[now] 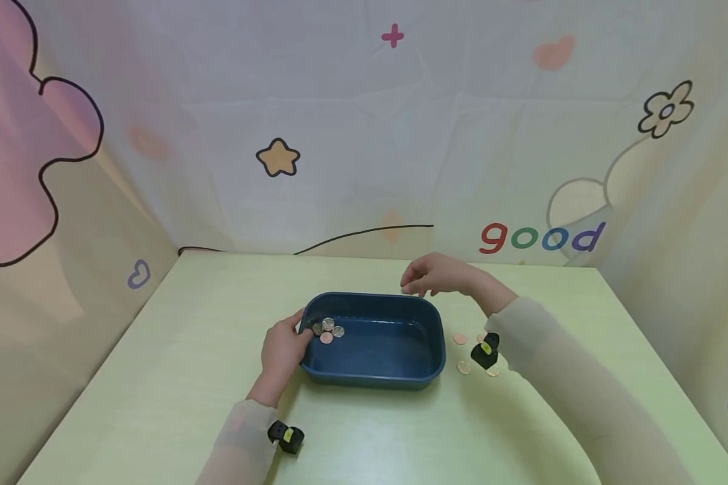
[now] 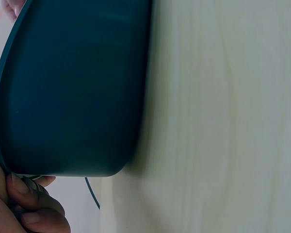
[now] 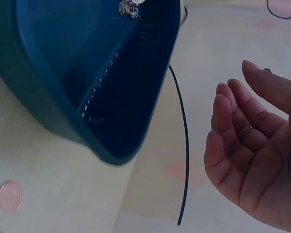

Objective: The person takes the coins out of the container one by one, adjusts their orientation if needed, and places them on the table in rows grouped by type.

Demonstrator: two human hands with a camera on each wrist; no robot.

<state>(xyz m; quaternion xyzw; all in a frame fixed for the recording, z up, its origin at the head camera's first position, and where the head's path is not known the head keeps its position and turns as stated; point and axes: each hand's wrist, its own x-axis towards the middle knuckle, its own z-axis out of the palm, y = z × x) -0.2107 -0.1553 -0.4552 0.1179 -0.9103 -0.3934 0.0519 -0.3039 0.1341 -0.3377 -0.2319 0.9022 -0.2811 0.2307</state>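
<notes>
A dark blue plastic bin [image 1: 373, 343] with rounded corners sits on the table. My left hand [image 1: 283, 347] grips its left end, the thumb over the rim and the fingers outside. Several coins [image 1: 327, 330], silver and copper-coloured, lie inside near that thumb. My right hand [image 1: 439, 274] hovers by the far right corner of the bin. In the right wrist view its palm is bare and the fingers [image 3: 223, 107] are loosely bent, apart from the thumb. To the right of the bin a copper coin [image 1: 459, 339] lies flat, with a pale coin [image 1: 464, 367] nearer me.
The pale wood-grain table [image 1: 176, 377] runs back to a printed cloth backdrop [image 1: 340, 101]. More coins lie partly behind my right wrist's black camera [image 1: 485, 351]. Another black camera [image 1: 286, 437] is strapped on my left wrist.
</notes>
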